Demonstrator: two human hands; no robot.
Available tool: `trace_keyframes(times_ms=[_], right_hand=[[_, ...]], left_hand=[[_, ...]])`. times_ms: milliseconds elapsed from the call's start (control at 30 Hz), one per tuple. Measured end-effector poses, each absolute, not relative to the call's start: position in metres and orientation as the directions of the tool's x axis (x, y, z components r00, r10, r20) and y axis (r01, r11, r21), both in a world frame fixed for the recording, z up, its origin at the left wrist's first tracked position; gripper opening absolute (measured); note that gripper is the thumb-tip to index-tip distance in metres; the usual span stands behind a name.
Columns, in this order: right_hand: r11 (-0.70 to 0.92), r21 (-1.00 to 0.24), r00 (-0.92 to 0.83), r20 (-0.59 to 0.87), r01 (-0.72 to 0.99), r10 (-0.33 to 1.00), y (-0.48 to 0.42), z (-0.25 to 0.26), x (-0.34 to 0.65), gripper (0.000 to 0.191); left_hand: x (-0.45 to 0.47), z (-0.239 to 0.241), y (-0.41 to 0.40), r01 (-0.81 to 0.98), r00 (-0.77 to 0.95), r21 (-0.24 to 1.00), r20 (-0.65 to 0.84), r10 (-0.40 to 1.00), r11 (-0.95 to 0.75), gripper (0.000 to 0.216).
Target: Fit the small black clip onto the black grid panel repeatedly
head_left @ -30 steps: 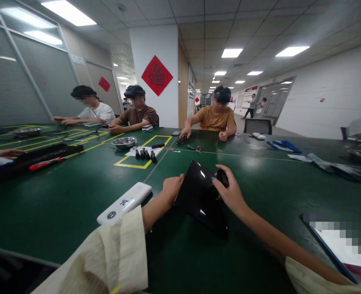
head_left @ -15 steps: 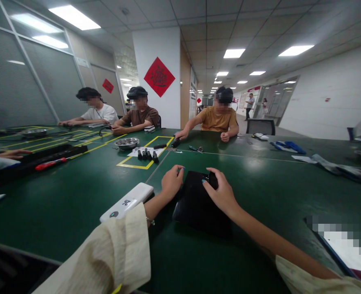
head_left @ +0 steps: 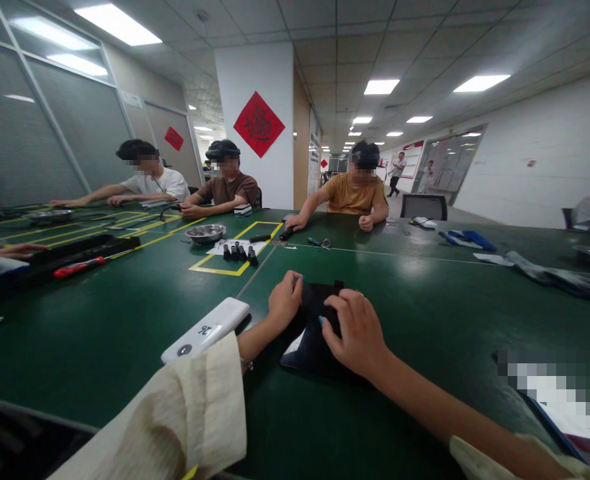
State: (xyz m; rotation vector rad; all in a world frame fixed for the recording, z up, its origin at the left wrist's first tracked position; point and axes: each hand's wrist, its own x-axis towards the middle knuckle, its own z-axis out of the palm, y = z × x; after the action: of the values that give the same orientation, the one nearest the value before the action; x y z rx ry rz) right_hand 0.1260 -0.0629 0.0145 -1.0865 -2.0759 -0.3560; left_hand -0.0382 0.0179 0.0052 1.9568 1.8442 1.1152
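Left hand: the left hand rests on the far left corner of the black case, fingers curled over its edge; whether they pinch it cannot be told.
Right hand: the right hand lies palm down on top of the case, fingers bent and touching it; whatever is under the palm is hidden, so the grip cannot be told.
Case: it lies flat on the table right in front of the person, between the two forearms and partly covered by both hands.
Close by: one white power bank lies just left of the left wrist, apart from the case.
Further off: one metal bowl, a row of about five small black pieces inside a rectangle of yellow tape, one pair of scissors, and one red-handled screwdriver at the left.
People: three sit along the far side of the table; two more stand far down the corridor.
Surface: a dark green mat covers the long table.
Room: an office hall with ceiling light panels and two red diamond signs, the larger red sign on a white pillar.
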Motion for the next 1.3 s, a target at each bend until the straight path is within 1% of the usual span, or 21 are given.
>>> trace_keyframes(times_ms=[33, 67, 133, 200, 300, 367, 433, 500, 600, 733, 833, 967, 1067, 1200, 1300], right_hand=[[0.644, -0.026, -0.458, 0.682, 0.764, 0.570, -0.067, 0.016, 0.123, 0.019], [0.683, 0.018, -0.546, 0.617, 0.730, 0.567, -0.071, 0.017, 0.120, 0.017], [0.740, 0.048, -0.660, 0.493, 0.671, 0.567, -0.076, 0.017, 0.114, 0.018], [0.779, 0.024, -0.715, 0.415, 0.627, 0.563, -0.076, 0.015, 0.110, 0.025], [0.801, -0.056, -0.743, 0.340, 0.596, 0.577, -0.073, 0.014, 0.109, 0.044], [0.800, -0.089, -0.753, 0.290, 0.593, 0.590, -0.070, 0.014, 0.111, 0.054], [0.803, -0.098, -0.769, 0.238, 0.588, 0.593, -0.068, 0.015, 0.112, 0.059], [0.803, -0.099, -0.779, 0.197, 0.588, 0.595, -0.069, 0.015, 0.113, 0.058], [0.796, -0.085, -0.777, 0.173, 0.600, 0.605, -0.073, 0.016, 0.110, 0.053], [0.800, -0.035, -0.787, 0.160, 0.599, 0.596, -0.081, 0.017, 0.105, 0.044], [0.808, -0.014, -0.798, 0.146, 0.590, 0.585, -0.086, 0.019, 0.103, 0.043], [0.809, -0.019, -0.800, 0.140, 0.588, 0.584, -0.087, 0.020, 0.103, 0.043], [0.780, -0.036, -0.769, 0.145, 0.624, 0.622, -0.084, 0.018, 0.106, 0.044], [0.702, -0.067, -0.691, 0.132, 0.709, 0.711, -0.075, 0.014, 0.111, 0.037], [0.623, -0.093, -0.614, 0.113, 0.777, 0.782, -0.067, 0.010, 0.115, 0.040]], left_hand=[[-0.038, 0.005, 0.018, 0.739, -0.083, 0.647, 0.363, 0.928, -0.187, 0.022], [-0.038, 0.004, 0.018, 0.727, -0.085, 0.659, 0.363, 0.928, -0.191, 0.022], [-0.038, 0.003, 0.019, 0.711, -0.086, 0.674, 0.363, 0.928, -0.198, 0.022], [-0.038, 0.002, 0.020, 0.703, -0.085, 0.682, 0.361, 0.929, -0.201, 0.023], [-0.039, 0.000, 0.022, 0.694, -0.081, 0.691, 0.353, 0.932, -0.201, 0.024], [-0.039, 0.000, 0.022, 0.689, -0.074, 0.695, 0.349, 0.934, -0.205, 0.025], [-0.039, 0.000, 0.022, 0.687, -0.069, 0.697, 0.346, 0.936, -0.207, 0.025], [-0.038, 0.000, 0.021, 0.685, -0.065, 0.697, 0.346, 0.936, -0.210, 0.026], [-0.038, 0.002, 0.019, 0.687, -0.051, 0.694, 0.343, 0.938, -0.217, 0.025], [-0.035, 0.003, 0.017, 0.697, -0.035, 0.683, 0.338, 0.941, -0.219, 0.022], [-0.034, 0.001, 0.017, 0.702, -0.041, 0.678, 0.341, 0.939, -0.216, 0.022], [-0.035, -0.001, 0.017, 0.696, -0.050, 0.684, 0.348, 0.936, -0.217, 0.021], [-0.034, -0.001, 0.017, 0.688, -0.046, 0.691, 0.347, 0.937, -0.222, 0.021], [-0.033, 0.000, 0.017, 0.692, -0.031, 0.685, 0.344, 0.938, -0.229, 0.021], [-0.033, 0.001, 0.016, 0.701, -0.024, 0.678, 0.332, 0.943, -0.220, 0.022]])
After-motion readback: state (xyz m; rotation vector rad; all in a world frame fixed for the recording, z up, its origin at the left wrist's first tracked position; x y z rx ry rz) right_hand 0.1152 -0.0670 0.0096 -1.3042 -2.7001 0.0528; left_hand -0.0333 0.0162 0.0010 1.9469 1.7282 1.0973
